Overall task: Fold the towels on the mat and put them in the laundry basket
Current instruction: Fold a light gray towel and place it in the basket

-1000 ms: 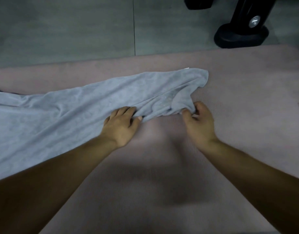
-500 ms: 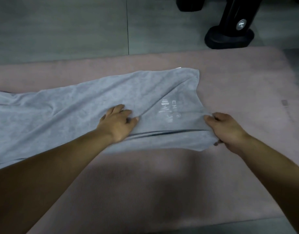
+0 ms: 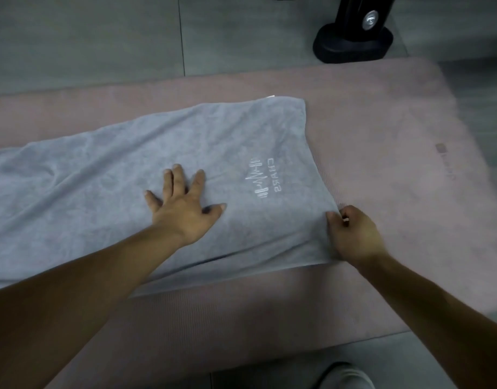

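Observation:
A long grey towel (image 3: 101,197) with a white embroidered logo lies spread lengthwise on the pink mat (image 3: 382,153), running off the left edge of view. My left hand (image 3: 182,206) lies flat on the towel's middle, fingers spread and pressing down. My right hand (image 3: 351,234) pinches the towel's near right corner at its right edge. No laundry basket is in view.
A black stand base (image 3: 354,43) sits on the grey floor beyond the mat's far right corner. A shoe tip (image 3: 345,377) shows at the bottom, just off the mat's near edge. Bare mat lies to the right of the towel.
The bunched right end of the towel has been pulled out flat toward me, showing the logo. My left hand went from gripping the cloth to pressing flat. My right hand moved right and nearer.

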Demonstrator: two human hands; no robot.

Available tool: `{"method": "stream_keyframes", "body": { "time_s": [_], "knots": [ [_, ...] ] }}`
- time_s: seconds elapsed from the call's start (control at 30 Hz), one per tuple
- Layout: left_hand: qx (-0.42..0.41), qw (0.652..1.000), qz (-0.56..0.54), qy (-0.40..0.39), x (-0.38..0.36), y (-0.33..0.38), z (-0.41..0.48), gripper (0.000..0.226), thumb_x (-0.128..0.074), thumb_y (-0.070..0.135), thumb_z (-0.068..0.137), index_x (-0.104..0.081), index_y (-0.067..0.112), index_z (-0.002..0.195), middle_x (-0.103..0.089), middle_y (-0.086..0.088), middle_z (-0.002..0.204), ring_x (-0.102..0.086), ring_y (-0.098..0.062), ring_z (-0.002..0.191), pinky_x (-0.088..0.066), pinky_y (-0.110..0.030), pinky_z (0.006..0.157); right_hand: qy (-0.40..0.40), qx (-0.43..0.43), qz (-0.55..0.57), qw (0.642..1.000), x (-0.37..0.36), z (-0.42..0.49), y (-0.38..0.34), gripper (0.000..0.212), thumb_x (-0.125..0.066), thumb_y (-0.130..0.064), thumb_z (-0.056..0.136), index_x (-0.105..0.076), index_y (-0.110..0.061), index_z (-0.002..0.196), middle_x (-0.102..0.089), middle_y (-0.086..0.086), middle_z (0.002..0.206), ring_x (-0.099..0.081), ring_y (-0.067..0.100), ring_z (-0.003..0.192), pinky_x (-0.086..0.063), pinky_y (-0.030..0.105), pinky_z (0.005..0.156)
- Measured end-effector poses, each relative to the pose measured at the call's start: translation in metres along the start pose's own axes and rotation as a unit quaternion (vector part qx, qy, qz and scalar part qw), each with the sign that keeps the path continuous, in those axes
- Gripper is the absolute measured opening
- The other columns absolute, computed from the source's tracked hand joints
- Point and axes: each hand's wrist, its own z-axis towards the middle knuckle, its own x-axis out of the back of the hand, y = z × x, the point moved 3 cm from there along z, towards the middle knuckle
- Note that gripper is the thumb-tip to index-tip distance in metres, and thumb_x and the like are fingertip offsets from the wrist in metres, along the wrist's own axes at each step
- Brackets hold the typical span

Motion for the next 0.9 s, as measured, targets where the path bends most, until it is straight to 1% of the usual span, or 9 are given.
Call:
{"method": "stream_keyframes", "body": {
  "time_s": [0.1, 0.23, 0.37, 0.47, 0.57, 0.67, 0.77, 0.83, 0.9],
  "knots": [
    [0.005, 1.000, 0.003, 0.009, -0.003, 0.004, 0.002, 0.091, -0.029, 0.080, 0.088, 0.011, 0.038, 0.157, 0.031, -0.006, 0.162, 0.030, -0.026, 0.148, 0.004, -0.065, 0.118, -0.009, 0.024, -0.100, 0.995, 0.001, -0.001, 0.017, 0.026, -0.046, -0.045, 0.100, -0.060, -0.023, 0.099, -0.061, -0.001, 0.085, -0.055, 0.023, 0.076, -0.040, 0.030, 0.068],
    [0.010, 1.000, 0.002, 0.019, -0.005, 0.006, 0.003, 0.091, -0.032, 0.078, 0.089, 0.012, 0.037, 0.157, 0.031, -0.006, 0.162, 0.030, -0.026, 0.148, 0.004, -0.065, 0.118, -0.017, 0.041, -0.196, 0.980, 0.001, 0.002, 0.014, 0.029, -0.041, -0.047, 0.101, -0.054, -0.023, 0.093, -0.057, 0.000, 0.081, -0.052, 0.024, 0.071, -0.040, 0.030, 0.065],
    [0.004, 0.999, -0.002, 0.033, -0.005, 0.006, 0.004, 0.089, -0.030, 0.077, 0.090, 0.013, 0.037, 0.156, 0.030, -0.006, 0.162, 0.029, -0.025, 0.149, 0.005, -0.065, 0.118, 0.024, 0.057, -0.191, 0.980, 0.005, 0.001, 0.013, 0.034, -0.042, -0.045, 0.101, -0.047, -0.019, 0.079, -0.056, 0.002, 0.071, -0.047, 0.021, 0.060, -0.036, 0.030, 0.059],
    [0.008, 0.999, -0.007, 0.034, -0.006, 0.005, 0.005, 0.088, -0.030, 0.076, 0.090, 0.013, 0.037, 0.156, 0.031, -0.006, 0.162, 0.029, -0.025, 0.149, 0.006, -0.065, 0.118, 0.056, 0.072, -0.210, 0.974, 0.003, -0.004, 0.024, 0.035, -0.037, -0.044, 0.103, -0.055, -0.015, 0.094, -0.062, 0.007, 0.075, -0.048, 0.024, 0.061, -0.037, 0.030, 0.059],
    [0.004, 0.999, -0.003, 0.031, -0.009, 0.008, 0.004, 0.086, -0.029, 0.075, 0.092, 0.014, 0.037, 0.156, 0.032, -0.008, 0.161, 0.031, -0.026, 0.148, 0.009, -0.065, 0.117, 0.044, 0.066, -0.263, 0.962, 0.001, -0.005, 0.028, 0.039, -0.035, -0.045, 0.102, -0.060, -0.015, 0.109, -0.068, 0.007, 0.086, -0.059, 0.030, 0.071, -0.042, 0.032, 0.061],
    [-0.002, 0.999, -0.007, 0.051, -0.009, 0.009, 0.004, 0.084, -0.030, 0.072, 0.093, 0.008, 0.035, 0.157, 0.027, -0.009, 0.163, 0.027, -0.026, 0.150, 0.010, -0.063, 0.117, 0.042, 0.069, -0.218, 0.973, 0.008, -0.001, 0.004, 0.024, -0.053, -0.038, 0.096, -0.053, -0.018, 0.109, -0.057, 0.004, 0.100, -0.055, 0.026, 0.082, -0.044, 0.034, 0.068],
    [-0.014, 0.993, -0.032, 0.115, 0.003, 0.000, 0.012, 0.076, -0.039, 0.065, 0.094, -0.014, 0.031, 0.156, 0.008, -0.009, 0.166, 0.009, -0.025, 0.153, 0.006, -0.058, 0.120, 0.068, 0.208, -0.200, 0.955, 0.001, 0.010, -0.041, 0.029, -0.056, -0.032, 0.090, -0.059, -0.016, 0.114, -0.056, 0.007, 0.113, -0.053, 0.027, 0.102, -0.047, 0.041, 0.086],
    [-0.009, 0.984, -0.066, 0.164, 0.021, -0.016, 0.023, 0.068, -0.045, 0.057, 0.095, -0.027, 0.026, 0.153, -0.006, -0.011, 0.166, -0.005, -0.026, 0.153, -0.002, -0.052, 0.122, 0.035, 0.320, -0.199, 0.926, -0.020, 0.020, -0.076, 0.039, -0.045, -0.036, 0.090, -0.065, -0.013, 0.116, -0.062, 0.009, 0.120, -0.055, 0.031, 0.112, -0.045, 0.043, 0.095],
    [-0.006, 0.974, -0.103, 0.202, 0.044, -0.041, 0.038, 0.062, -0.052, 0.045, 0.096, -0.037, 0.019, 0.150, -0.018, -0.014, 0.164, -0.017, -0.031, 0.150, -0.015, -0.047, 0.122, -0.020, 0.383, -0.204, 0.901, -0.046, 0.032, -0.112, 0.051, -0.039, -0.043, 0.093, -0.062, -0.014, 0.129, -0.057, 0.009, 0.136, -0.047, 0.033, 0.131, -0.038, 0.045, 0.108]
  ]
}}
